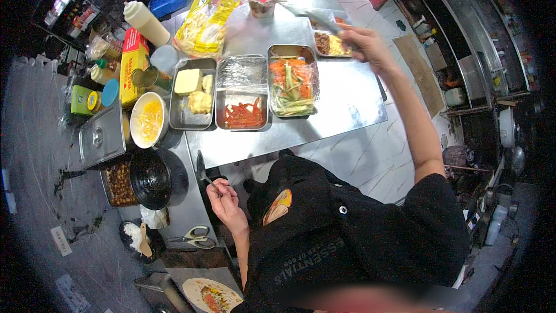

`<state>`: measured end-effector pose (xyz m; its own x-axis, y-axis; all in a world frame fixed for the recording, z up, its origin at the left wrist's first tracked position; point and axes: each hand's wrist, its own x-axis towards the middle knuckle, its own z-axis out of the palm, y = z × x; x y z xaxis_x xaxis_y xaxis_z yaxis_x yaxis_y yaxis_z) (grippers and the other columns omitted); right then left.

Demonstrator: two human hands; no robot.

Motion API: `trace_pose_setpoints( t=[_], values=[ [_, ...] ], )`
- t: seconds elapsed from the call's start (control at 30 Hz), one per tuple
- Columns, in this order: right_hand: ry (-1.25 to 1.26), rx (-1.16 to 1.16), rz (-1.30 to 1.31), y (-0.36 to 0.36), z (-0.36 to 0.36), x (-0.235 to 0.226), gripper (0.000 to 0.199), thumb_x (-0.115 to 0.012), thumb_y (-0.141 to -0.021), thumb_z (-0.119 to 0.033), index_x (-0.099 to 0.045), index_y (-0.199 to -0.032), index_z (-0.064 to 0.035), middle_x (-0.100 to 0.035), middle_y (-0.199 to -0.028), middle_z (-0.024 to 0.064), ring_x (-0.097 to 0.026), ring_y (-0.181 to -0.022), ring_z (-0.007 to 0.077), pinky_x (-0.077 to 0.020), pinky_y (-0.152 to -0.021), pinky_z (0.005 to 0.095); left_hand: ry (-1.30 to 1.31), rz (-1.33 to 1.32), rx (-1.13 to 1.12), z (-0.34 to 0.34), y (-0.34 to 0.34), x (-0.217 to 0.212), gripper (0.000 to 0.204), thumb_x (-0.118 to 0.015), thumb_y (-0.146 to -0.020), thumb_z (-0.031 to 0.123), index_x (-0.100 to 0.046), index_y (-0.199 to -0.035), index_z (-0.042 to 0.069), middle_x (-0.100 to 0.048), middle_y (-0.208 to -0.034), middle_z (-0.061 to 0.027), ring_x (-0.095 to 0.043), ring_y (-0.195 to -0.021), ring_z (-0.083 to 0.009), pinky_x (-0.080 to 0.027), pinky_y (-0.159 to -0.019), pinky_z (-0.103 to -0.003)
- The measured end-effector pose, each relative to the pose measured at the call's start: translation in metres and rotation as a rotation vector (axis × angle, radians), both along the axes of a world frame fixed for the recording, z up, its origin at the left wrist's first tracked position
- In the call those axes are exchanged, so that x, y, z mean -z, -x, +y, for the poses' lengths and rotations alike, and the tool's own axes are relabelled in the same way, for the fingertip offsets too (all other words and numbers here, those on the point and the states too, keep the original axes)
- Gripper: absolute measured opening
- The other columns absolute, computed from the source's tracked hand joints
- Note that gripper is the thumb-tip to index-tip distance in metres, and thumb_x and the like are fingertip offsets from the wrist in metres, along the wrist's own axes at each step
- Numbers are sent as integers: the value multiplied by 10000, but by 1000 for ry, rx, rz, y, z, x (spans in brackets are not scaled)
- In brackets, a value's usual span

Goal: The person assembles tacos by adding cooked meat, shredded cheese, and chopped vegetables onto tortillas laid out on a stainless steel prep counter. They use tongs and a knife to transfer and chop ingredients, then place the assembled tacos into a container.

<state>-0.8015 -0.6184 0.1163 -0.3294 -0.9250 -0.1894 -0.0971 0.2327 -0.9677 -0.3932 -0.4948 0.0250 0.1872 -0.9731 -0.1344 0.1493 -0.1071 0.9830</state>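
Note:
My right hand reaches out over the far right of the steel table, closed round a long metal utensil that looks like tongs. Its blurred far end is close to a clear cup of dark food. Below that hand is a tray with brown and yellow food. At the table's near left, my left hand is closed on the handle of a metal spoon, its bowl pointing away from me. A flat tortilla topped with chopped filling lies at the bottom edge.
Steel pans hold yellow blocks, red strips and sliced vegetables. On the left are a bowl of shredded cheese, a black bowl, scissors and rice. Behind stand a noodle bag and squeeze bottle.

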Motion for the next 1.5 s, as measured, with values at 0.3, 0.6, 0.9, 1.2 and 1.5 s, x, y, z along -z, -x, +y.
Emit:
trace_pose_setpoints(
  t=[0.3,0.6,0.9,1.2,1.5],
  values=[
    [-271,61,965,156,-51,99,369,-638,-783,-340,-693,-1109,-176,-688,-793,118,-663,-725,251,-504,-690,371,-40,-41,73,-10,62,-11,67,-414,-912,43,-426,-876,99,-493,-973,-3,-379,-644,-28,-255,-501,-160],
    [-316,-25,1204,163,-56,75,358,-645,-779,-412,-701,-1086,-236,-693,-847,138,-668,-839,306,-509,-735,425,-49,-105,20,-12,70,-6,64,-432,-948,129,-441,-895,94,-503,-956,-3,-396,-615,-36,-246,-457,-172],
    [-152,-63,1129,145,-53,63,415,-638,-798,-320,-653,-1152,-103,-666,-1059,162,-642,-974,290,-476,-853,372,-39,-125,2,-8,53,15,47,-453,-902,61,-491,-908,34,-484,-876,-17,-404,-675,-58,-336,-570,-200],
    [-187,177,-132,176,-33,162,312,-535,-904,-397,-603,-998,-107,-552,-679,23,-410,-406,77,-280,-335,221,-66,74,-35,-16,9,16,71,-421,-839,53,-472,-888,55,-492,-826,-28,-419,-600,-71,-307,-476,-196],
    [-93,-329,-416,-157,-91,38,360,-507,-909,-317,-568,-1092,-13,-582,-743,42,-426,-456,87,-332,-384,206,-94,105,-514,-31,-191,-18,188,-432,-880,60,-566,-1005,19,-485,-748,-25,-476,-569,-80,-350,-386,-203]
  ],
)
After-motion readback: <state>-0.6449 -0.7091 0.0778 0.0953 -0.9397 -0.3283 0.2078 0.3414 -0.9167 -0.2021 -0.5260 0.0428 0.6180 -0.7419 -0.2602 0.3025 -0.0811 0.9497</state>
